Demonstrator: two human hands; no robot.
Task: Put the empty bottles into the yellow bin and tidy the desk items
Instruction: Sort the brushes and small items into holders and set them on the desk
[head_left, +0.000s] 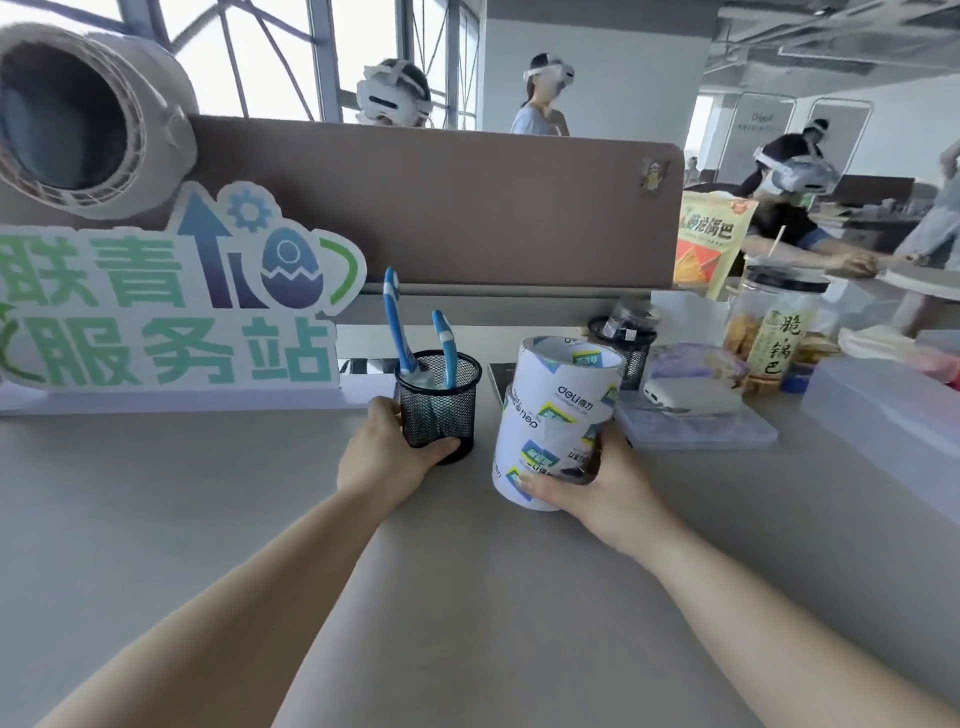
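Two hands on grey desk (467, 597), left hand (382, 457) gripping mesh pen holder (439, 402), right hand (597, 486) holding tape rolls (558, 421)

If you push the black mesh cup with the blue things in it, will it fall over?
Probably it slides rather than tips: the mesh cup looks wide and low. It seems light, being open wire. The tall blue-handled tools lean out the top, so a hard shove might rattle them.
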